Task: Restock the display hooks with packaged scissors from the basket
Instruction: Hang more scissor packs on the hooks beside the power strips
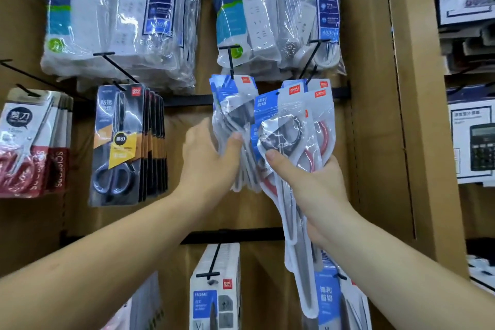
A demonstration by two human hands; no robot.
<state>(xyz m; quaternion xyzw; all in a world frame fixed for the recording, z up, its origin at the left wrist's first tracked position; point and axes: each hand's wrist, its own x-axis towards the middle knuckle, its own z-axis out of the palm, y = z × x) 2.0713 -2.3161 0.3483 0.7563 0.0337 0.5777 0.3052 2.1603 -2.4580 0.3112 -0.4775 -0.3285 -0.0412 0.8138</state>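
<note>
Scissors packs tight in the curled right hand, just beside hung packs clasped by the left hand.

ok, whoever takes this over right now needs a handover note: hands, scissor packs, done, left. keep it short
Hands: the left hand grips the hanging packs on the middle hook, thumb in front. The right hand holds a bundle of scissor packs, tops up near the right hook.
Done: the middle hook carries packs, and the right hook seems to as well.
Left: the bundle's front pack is not on a hook yet, so it likely gets threaded on next. The basket is out of view, so remaining stock is unknown.
</note>
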